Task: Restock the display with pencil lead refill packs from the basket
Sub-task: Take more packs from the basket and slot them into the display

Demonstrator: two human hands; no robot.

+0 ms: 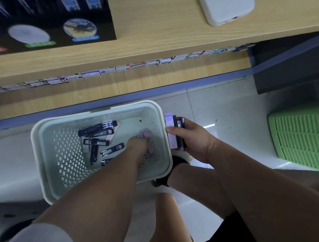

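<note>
View: head camera, looking down.
Basket (35,144): pale mint plastic with perforated walls, standing on the floor tiles.
Loose refill packs (98,130): mostly black, lying flat and scattered on the basket's bottom, from its middle toward its left side.
Left hand (137,143): reaching down inside the basket at its right end, fingers curled over a pink refill pack (145,134); blurred, pack partly hidden.
Right hand (190,139): just outside the basket's right rim, thumb and fingers wrapped round a stack of refill packs (173,135), white and black, held on edge.
Wooden shelf (151,29): beyond the basket's far side, with a strip of price labels (116,68) along the front.
Black display card (50,21): on the shelf, beyond the basket's left end.
White case (225,4): on the shelf, beyond the basket's right end.
Green crate (302,136): on the floor, well right of the basket.
</note>
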